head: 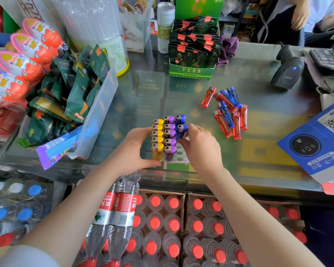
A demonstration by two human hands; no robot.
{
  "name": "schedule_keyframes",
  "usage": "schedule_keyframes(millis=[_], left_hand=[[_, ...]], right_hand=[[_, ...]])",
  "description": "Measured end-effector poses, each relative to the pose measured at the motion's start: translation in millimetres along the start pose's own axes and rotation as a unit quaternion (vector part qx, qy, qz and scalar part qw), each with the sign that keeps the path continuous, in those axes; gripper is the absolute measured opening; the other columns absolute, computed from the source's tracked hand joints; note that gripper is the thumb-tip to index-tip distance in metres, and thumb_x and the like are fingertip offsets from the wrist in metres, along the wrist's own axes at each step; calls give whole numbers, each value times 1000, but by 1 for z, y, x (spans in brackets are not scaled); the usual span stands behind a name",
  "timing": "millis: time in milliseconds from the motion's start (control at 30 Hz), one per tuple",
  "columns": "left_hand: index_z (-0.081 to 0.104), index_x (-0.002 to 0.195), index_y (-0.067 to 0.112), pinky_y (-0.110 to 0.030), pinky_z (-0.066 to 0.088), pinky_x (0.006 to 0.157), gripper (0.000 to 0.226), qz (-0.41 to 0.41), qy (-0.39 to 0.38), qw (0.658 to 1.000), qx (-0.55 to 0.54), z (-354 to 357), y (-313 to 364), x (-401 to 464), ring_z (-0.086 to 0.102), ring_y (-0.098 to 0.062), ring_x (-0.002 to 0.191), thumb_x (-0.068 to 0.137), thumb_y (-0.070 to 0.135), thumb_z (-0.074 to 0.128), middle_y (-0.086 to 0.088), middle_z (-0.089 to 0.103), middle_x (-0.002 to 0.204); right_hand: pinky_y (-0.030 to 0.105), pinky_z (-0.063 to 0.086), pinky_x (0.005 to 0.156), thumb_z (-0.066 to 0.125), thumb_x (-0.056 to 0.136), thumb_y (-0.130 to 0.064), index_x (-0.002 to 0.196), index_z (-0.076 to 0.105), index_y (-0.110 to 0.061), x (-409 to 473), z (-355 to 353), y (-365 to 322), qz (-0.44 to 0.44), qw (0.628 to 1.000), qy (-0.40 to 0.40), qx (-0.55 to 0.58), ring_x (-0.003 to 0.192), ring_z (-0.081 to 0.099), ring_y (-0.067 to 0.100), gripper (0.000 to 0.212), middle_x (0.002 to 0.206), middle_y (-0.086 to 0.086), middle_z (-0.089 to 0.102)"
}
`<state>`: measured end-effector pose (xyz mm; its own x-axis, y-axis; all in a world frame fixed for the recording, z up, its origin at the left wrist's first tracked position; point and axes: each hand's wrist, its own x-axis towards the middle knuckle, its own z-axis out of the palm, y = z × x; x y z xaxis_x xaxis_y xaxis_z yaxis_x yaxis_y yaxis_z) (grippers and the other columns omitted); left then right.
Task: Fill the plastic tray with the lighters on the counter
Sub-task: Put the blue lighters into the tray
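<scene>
The plastic tray (178, 157) stood on the glass surface (258, 135) between both hands, its clear moulded sockets partly filled: a row of yellow lighters (157, 136), a row of purple lighters (169, 134), and blue ones starting a third row. The right hand (200, 146) pinched a blue lighter (182, 130) upright over an open socket, fingers curled round its glossy body. The left hand (138, 149) cupped the tray's left side, thumb and fingers curved against it. Beyond and to the right of the right grip, well apart, loose red and blue lighters (228, 110) lay in a scattered pile with bare glass around them. A translucent snack bin (96, 112) crowded the space left of the left grip; a black barcode scanner (287, 72) sat far right.
</scene>
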<state>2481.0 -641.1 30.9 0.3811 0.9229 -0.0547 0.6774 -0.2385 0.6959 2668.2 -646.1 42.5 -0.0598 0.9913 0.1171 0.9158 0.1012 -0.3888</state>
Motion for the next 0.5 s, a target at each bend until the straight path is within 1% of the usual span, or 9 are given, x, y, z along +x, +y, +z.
schedule_keyframes(millis=[67, 133, 200, 300, 367, 433, 500], left_hand=[[46, 125, 28, -22, 25, 92, 73, 4, 2, 1000, 6, 0, 1, 0, 30, -1, 112, 62, 28, 82, 16, 39, 116], [46, 125, 27, -21, 24, 91, 72, 4, 6, 1000, 8, 0, 2, 0, 30, -1, 111, 62, 27, 82, 16, 40, 115], [47, 124, 26, -22, 24, 90, 72, 7, 11, 1000, 7, 0, 2, 0, 31, -2, 111, 62, 26, 82, 15, 41, 115], [48, 123, 26, -23, 25, 91, 70, 11, 14, 1000, 5, 2, 3, 1, 31, -3, 111, 62, 27, 82, 15, 42, 115], [49, 123, 26, -25, 26, 92, 69, 12, 14, 1000, 2, 3, 3, 1, 31, -3, 111, 63, 28, 82, 17, 42, 115], [48, 123, 26, -27, 27, 93, 69, 11, 14, 1000, 3, 4, 1, 2, 32, -3, 113, 62, 30, 82, 16, 42, 118], [46, 125, 25, -26, 27, 93, 72, 4, 13, 1000, 3, 5, 0, 1, 31, -3, 115, 63, 31, 81, 15, 42, 121]], right_hand=[[30, 32, 56, 55, 88, -29, 93, 52, -8, 0, 0, -1, 7, 999, 1, -33, 80, 59, 34, 22, 93, 11, 65], [30, 33, 56, 55, 88, -30, 94, 53, -8, 1, -1, 0, 8, 999, 0, -41, 81, 59, 33, 23, 93, 11, 65], [30, 33, 56, 56, 88, -29, 93, 54, -8, 2, 0, -1, 4, 999, 10, -37, 80, 58, 32, 22, 92, 11, 66], [32, 31, 57, 58, 86, -24, 90, 54, -4, -2, 5, -2, -1, 999, 52, -3, 78, 58, 36, 20, 90, 15, 65], [34, 35, 59, 57, 86, -23, 91, 55, -4, -4, 11, -1, 18, 997, 62, 29, 81, 58, 36, 20, 93, 14, 65], [37, 43, 64, 57, 86, -26, 95, 57, -7, -3, 16, 2, 44, 995, 61, 65, 85, 58, 33, 21, 96, 10, 66], [38, 46, 65, 58, 85, -27, 94, 59, -6, -3, 18, 6, 40, 993, 68, 90, 83, 58, 32, 23, 93, 11, 66]])
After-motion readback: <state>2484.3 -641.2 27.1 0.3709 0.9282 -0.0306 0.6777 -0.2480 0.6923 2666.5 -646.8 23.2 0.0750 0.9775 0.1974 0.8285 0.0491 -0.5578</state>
